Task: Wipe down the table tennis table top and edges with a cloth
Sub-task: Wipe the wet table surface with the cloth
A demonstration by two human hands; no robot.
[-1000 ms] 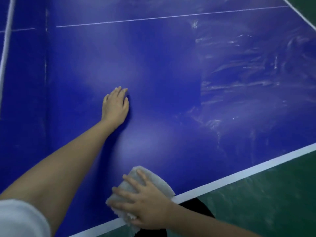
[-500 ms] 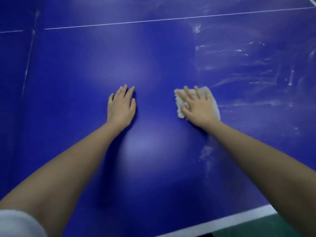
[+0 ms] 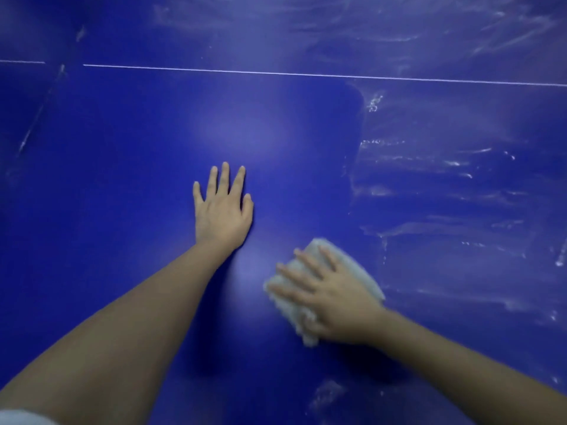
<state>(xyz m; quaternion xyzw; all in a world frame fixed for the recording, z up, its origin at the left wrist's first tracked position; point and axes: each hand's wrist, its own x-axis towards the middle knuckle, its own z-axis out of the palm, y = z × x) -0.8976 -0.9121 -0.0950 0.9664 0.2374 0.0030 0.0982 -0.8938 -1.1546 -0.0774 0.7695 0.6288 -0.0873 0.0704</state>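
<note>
From the head view, the blue counter fills the whole frame, and a thin white line runs across it near the top. Well below that line, about mid-frame, the left hand lies flat on the bare surface, palm down, with its fingers straight and slightly spread and nothing in it. Farther below the line and off to the right, the right hand presses a pale, crumpled cloth onto the counter. Its fingers are stretched out and fanned across the top of the cloth, not curled round it, and the cloth shows past the fingertips and along both sides of the hand. The two hands are near each other but not touching. Whitish smeared streaks cover the surface to the right below the line, and fainter ones lie above it. A strip of white sleeve shows at the bottom left corner.
</note>
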